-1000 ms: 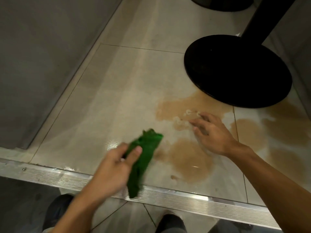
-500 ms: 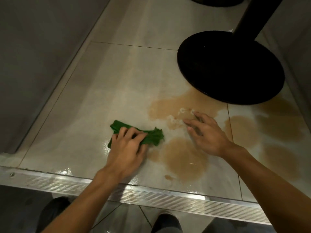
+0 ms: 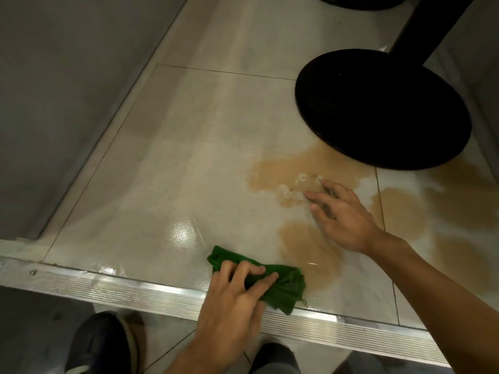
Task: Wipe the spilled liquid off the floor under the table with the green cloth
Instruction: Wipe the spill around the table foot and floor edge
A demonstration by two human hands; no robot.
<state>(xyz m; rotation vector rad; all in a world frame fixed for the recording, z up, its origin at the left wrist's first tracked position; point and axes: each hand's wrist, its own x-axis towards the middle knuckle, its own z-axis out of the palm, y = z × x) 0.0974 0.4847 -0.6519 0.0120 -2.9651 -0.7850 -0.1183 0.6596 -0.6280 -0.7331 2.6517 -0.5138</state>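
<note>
A bunched green cloth [image 3: 283, 288] lies on the pale floor tile [image 3: 189, 147], close to the metal threshold strip. My left hand [image 3: 237, 298] presses down on it, fingers curled over its top. Brown spilled liquid [image 3: 305, 244] spreads in patches just right of the cloth, and more brown liquid [image 3: 280, 171] reaches the round black table base [image 3: 378, 109]. My right hand [image 3: 343, 214] rests flat on the wet floor with fingers spread, at the edge of the far patch.
A ribbed metal threshold strip [image 3: 108, 284] runs across the near edge of the tile. A grey wall panel [image 3: 67, 90] stands at the left. The black table post [image 3: 421, 25] rises at top right. My shoes [image 3: 102, 344] show below the strip.
My left hand brought the cloth down onto the floor, then dragged it towards me and to the right, up to the threshold strip. My right hand stayed planted on the floor.
</note>
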